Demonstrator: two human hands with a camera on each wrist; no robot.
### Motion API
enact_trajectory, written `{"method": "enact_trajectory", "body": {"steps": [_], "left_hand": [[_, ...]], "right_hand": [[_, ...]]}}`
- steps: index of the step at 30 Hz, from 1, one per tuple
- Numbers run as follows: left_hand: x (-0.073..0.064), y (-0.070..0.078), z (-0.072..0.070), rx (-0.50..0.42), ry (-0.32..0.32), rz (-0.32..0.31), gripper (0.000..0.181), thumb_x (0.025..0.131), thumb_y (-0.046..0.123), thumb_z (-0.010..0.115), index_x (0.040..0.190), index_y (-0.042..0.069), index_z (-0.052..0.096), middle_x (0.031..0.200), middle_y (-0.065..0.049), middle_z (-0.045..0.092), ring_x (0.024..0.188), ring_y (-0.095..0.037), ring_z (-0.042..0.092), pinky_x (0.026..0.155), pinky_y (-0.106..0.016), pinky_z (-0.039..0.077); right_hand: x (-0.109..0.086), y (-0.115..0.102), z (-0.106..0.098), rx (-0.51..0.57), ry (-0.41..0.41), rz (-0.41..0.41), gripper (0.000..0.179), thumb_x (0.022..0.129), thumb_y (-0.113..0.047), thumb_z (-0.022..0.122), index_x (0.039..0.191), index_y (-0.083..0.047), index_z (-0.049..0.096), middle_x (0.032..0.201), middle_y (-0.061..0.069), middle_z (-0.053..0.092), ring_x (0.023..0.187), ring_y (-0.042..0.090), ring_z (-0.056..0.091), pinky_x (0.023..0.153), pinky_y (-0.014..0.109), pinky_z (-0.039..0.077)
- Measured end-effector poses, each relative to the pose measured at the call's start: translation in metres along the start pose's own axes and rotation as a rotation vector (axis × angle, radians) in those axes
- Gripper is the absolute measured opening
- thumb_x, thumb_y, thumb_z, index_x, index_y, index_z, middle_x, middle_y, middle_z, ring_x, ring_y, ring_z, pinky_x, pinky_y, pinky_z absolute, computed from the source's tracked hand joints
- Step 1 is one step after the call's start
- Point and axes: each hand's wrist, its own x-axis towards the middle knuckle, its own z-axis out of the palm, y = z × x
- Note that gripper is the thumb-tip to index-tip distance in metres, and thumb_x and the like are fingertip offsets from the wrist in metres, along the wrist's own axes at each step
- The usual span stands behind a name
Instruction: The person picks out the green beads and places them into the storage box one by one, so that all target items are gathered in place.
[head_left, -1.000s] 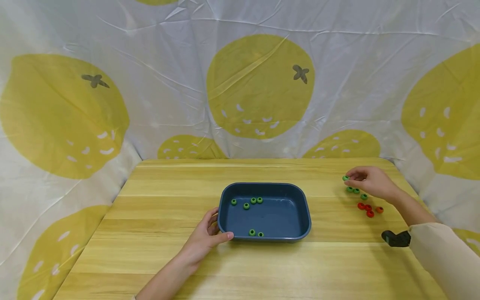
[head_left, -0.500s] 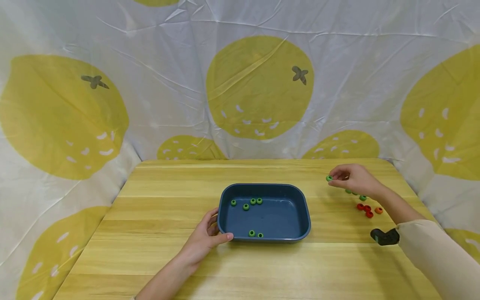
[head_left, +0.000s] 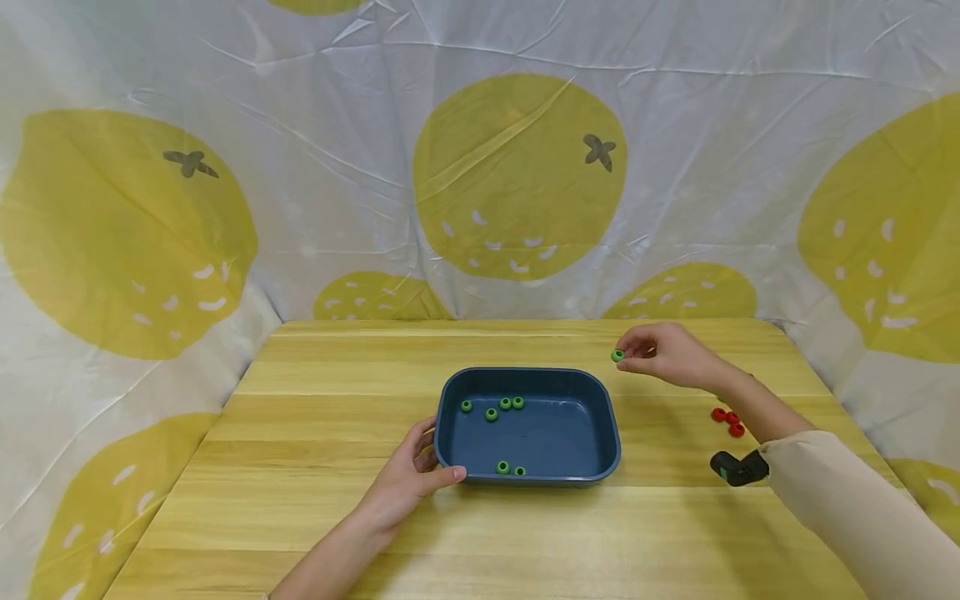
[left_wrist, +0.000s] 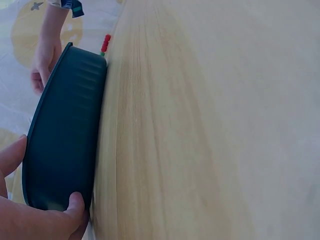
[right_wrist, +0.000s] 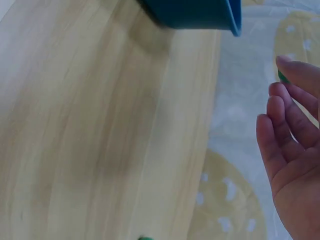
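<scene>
A dark blue plastic basin [head_left: 555, 442] stands on the wooden table, with several green beads [head_left: 491, 415] lying inside along its left part and front wall. My left hand [head_left: 408, 477] grips the basin's left end, thumb at the front-left corner and fingers round the side. In the left wrist view that thumb [left_wrist: 76, 204] presses on the outer wall. Between thumb and forefinger, my right hand [head_left: 671, 357] pinches one green bead [head_left: 617, 356], raised just beyond the basin's back-right corner. The right wrist view shows only a sliver of this bead [right_wrist: 282, 76].
Red beads [head_left: 737, 430] lie grouped on the table [head_left: 525, 542] right of the basin, partly under the right forearm in view. A black device [head_left: 738, 468] sticks out at the right sleeve. A lemon-print cloth [head_left: 337, 167] hangs behind the table.
My right hand has carried the pinched green bead leftward from the loose beads toward the basin. Its forearm now hides the orange bead and the loose green ones. The left hand stays put.
</scene>
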Motion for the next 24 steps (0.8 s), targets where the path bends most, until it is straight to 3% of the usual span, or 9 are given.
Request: {"method": "enact_trajectory", "body": {"steps": [7, 24], "left_hand": [[0.0, -0.001, 0.0, -0.004, -0.011, 0.0, 0.085, 0.087, 0.004, 0.083, 0.158, 0.009, 0.035, 0.152, -0.019, 0.046, 0.135, -0.036, 0.05, 0.102, -0.041, 0.046], [-0.001, 0.001, -0.002, -0.002, 0.002, -0.02, 0.087, 0.085, 0.003, 0.084, 0.157, 0.01, 0.037, 0.152, -0.019, 0.045, 0.135, -0.037, 0.051, 0.101, -0.042, 0.048]], "right_hand": [[0.012, -0.014, 0.006, -0.002, -0.048, -0.049, 0.018, 0.092, -0.015, 0.081, 0.106, -0.006, 0.074, 0.089, -0.005, 0.07, 0.082, 0.015, 0.067, 0.079, 0.033, 0.057], [0.057, -0.06, 0.034, 0.023, -0.147, -0.185, 0.013, 0.094, -0.016, 0.078, 0.106, -0.009, 0.074, 0.089, -0.006, 0.069, 0.083, 0.013, 0.067, 0.081, 0.035, 0.057]]}}
